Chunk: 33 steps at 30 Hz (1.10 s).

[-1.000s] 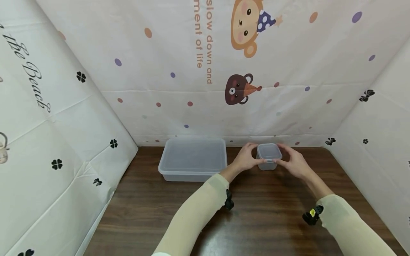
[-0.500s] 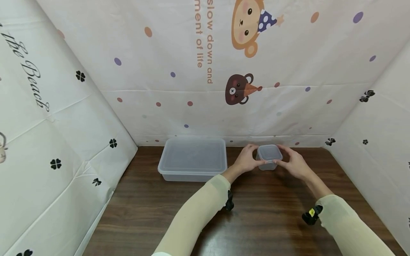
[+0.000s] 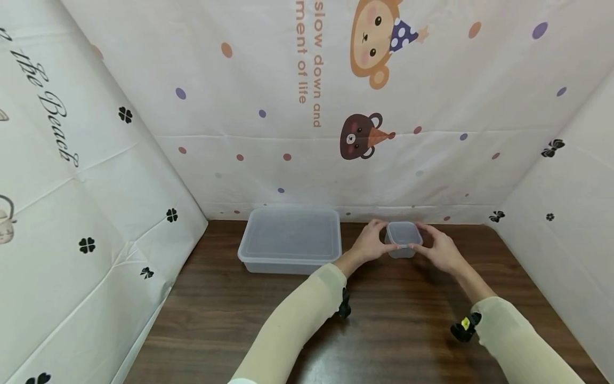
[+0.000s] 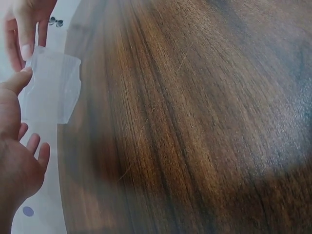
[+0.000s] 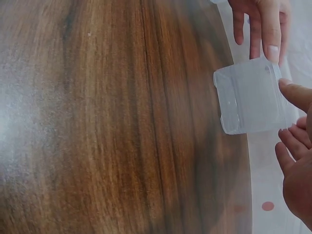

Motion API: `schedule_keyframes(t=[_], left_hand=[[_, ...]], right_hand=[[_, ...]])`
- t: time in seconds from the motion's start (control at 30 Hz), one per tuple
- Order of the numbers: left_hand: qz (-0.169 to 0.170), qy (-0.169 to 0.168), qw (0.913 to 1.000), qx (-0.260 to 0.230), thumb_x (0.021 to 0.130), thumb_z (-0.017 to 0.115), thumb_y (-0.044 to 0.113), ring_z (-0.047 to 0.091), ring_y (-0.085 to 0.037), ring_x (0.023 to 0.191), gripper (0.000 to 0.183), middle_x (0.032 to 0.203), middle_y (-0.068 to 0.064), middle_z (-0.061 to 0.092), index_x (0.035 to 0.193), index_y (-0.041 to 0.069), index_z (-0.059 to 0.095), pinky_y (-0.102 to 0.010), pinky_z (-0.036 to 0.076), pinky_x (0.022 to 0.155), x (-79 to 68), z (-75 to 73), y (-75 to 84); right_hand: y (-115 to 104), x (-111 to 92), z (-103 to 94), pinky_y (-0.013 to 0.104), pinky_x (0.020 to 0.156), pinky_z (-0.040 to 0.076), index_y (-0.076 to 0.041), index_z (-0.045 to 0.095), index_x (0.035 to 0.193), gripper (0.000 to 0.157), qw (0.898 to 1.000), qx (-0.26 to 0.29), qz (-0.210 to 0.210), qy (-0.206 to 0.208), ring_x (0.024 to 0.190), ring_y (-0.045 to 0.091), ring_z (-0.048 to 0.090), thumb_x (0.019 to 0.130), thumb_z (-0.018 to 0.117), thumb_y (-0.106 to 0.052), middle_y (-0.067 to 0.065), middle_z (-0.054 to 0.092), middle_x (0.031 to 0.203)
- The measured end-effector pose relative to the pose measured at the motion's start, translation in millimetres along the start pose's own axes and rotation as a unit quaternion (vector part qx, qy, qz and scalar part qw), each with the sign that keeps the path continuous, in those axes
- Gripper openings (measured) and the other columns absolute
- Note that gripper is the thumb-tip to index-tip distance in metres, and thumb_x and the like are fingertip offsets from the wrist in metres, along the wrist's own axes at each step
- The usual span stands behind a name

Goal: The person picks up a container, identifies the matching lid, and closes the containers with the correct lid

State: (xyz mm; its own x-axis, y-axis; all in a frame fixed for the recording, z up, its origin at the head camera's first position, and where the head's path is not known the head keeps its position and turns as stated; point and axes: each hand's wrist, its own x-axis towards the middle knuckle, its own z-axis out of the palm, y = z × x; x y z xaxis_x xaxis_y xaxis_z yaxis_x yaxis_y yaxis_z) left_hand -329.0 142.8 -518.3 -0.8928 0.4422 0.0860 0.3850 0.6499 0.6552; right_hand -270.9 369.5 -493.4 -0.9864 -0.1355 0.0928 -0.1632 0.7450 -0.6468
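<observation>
A small clear plastic food container (image 3: 404, 233) with a translucent lid is near the table's back edge, right of centre in the head view. From its left side my left hand (image 3: 370, 242) grips it at lid height, thumb at the front and a finger at the back corner. Mirroring this, my right hand (image 3: 443, 249) holds the right side. Close up in the right wrist view, the container (image 5: 253, 97) has both thumbs on its lid edge, while the other fingers of my right hand (image 5: 300, 170) spread apart. Whether its base touches the table is unclear.
A large rectangular plastic container (image 3: 290, 234) with a frosted lid stands at the back left, close to my left forearm. The dark wooden table (image 3: 230, 330) is bounded by a printed cloth wall (image 3: 312, 176) behind and cloth at both sides.
The small container's lid appears slightly lower in the head view, and both hands have shifted down a little with it. The head view itself has also moved slightly. Both hands keep their hold.
</observation>
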Motion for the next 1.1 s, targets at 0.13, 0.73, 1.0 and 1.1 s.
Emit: schedule_keyframes(t=[0.13, 0.73, 1.0, 1.1], left_hand=[[0.003, -0.006, 1.0000, 0.000, 0.094, 0.077, 0.056, 0.045, -0.017, 0.146, 0.079, 0.160, 0.004, 0.044, 0.160, 0.022, 0.049, -0.036, 0.048, 0.112, -1.5, 0.2, 0.9], [0.009, -0.023, 0.9994, -0.027, 0.094, 0.080, 0.048, 0.053, -0.015, 0.136, 0.083, 0.156, 0.002, 0.046, 0.162, 0.016, 0.045, -0.031, 0.052, 0.105, -6.4, -2.4, 3.6], [0.020, -0.036, 0.9986, -0.033, 0.093, 0.082, 0.046, 0.057, -0.013, 0.131, 0.082, 0.151, 0.002, 0.051, 0.161, 0.015, 0.046, -0.029, 0.051, 0.104, -7.1, -6.6, 2.3], [0.017, -0.038, 0.9984, -0.039, 0.093, 0.083, 0.045, 0.057, -0.013, 0.131, 0.082, 0.149, 0.003, 0.052, 0.160, 0.015, 0.047, -0.029, 0.051, 0.104, -8.4, -7.8, 1.8]], right_hand=[[1, -2, 1.0, 0.072, 0.106, 0.041, 0.003, 0.036, 0.162, 0.083, 1.000, 0.003, 0.000, 0.005, 0.139, 0.055, 0.045, 0.102, 0.074, -0.040, 0.033, 0.040, 0.160], [-3, -8, 3.4, 0.067, 0.101, 0.048, 0.009, 0.040, 0.157, 0.084, 0.999, -0.024, -0.020, 0.022, 0.131, 0.053, 0.054, 0.098, 0.079, -0.038, 0.034, 0.049, 0.151], [-7, -11, 2.2, 0.068, 0.099, 0.050, 0.011, 0.044, 0.153, 0.082, 0.998, -0.046, -0.032, 0.033, 0.128, 0.055, 0.057, 0.095, 0.083, -0.032, 0.036, 0.053, 0.146], [-9, -12, 2.0, 0.068, 0.097, 0.051, 0.011, 0.045, 0.152, 0.081, 0.998, -0.050, -0.037, 0.029, 0.127, 0.054, 0.058, 0.095, 0.083, -0.031, 0.036, 0.055, 0.144]])
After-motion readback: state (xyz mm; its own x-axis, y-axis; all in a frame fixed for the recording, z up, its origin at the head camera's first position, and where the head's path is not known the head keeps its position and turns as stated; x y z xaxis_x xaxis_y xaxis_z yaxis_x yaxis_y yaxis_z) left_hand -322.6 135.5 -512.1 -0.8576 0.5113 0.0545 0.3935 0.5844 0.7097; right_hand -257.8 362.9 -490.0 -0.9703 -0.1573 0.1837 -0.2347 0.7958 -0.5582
